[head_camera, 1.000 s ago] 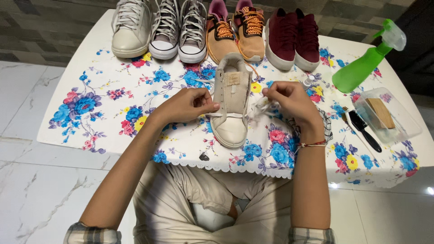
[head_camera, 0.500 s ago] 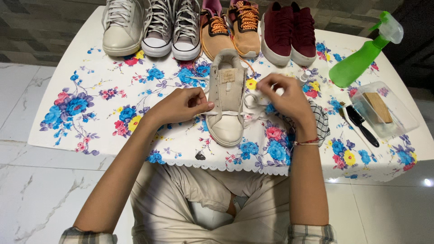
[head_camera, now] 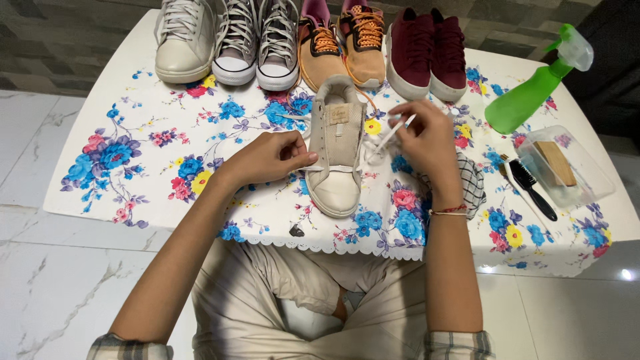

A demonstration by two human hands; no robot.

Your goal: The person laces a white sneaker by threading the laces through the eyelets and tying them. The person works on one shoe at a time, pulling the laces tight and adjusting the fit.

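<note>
A beige sneaker (head_camera: pixel 337 160) lies toe toward me on a floral tablecloth (head_camera: pixel 133 180), its tongue showing and its white lace (head_camera: pixel 387 137) partly threaded. My left hand (head_camera: pixel 270 157) pinches the lace end at the shoe's left side, near the lowest eyelets. My right hand (head_camera: pixel 427 137) holds the other lace end, pulled up and to the right of the shoe.
Along the far edge stand a cream sneaker (head_camera: pixel 183 40), a grey pair (head_camera: pixel 257 43), a tan pair with orange laces (head_camera: pixel 340 43) and a maroon pair (head_camera: pixel 427 53). At right are a green spray bottle (head_camera: pixel 533 87), a clear tub (head_camera: pixel 567 167), a black brush (head_camera: pixel 533 190) and a checked cloth (head_camera: pixel 473 183).
My right hand has lifted up and right, drawing the lace out from the shoe. My left hand stays at the shoe's left side. The camera view shifted slightly.
</note>
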